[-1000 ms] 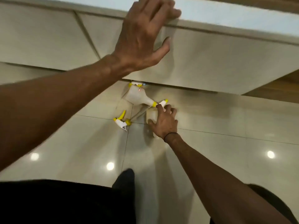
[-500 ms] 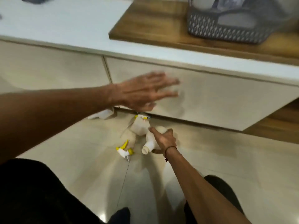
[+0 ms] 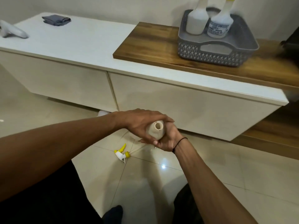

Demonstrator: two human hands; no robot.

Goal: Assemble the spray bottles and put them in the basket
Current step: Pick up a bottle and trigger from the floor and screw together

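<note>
Gripping the uncapped bottle (image 3: pixel 156 130) in both hands, left hand (image 3: pixel 142 125) and right hand (image 3: pixel 168 139); next, I judge, fetching the sprayer head (image 3: pixel 121 153) lying on the floor.

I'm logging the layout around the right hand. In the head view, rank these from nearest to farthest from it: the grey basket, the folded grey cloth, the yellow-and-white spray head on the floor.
From the right hand:
1. Spray head: on the floor tiles, just to its left.
2. Grey basket: up on the wooden countertop, ahead and to the right.
3. Folded grey cloth: on the white countertop, far back left.
</note>
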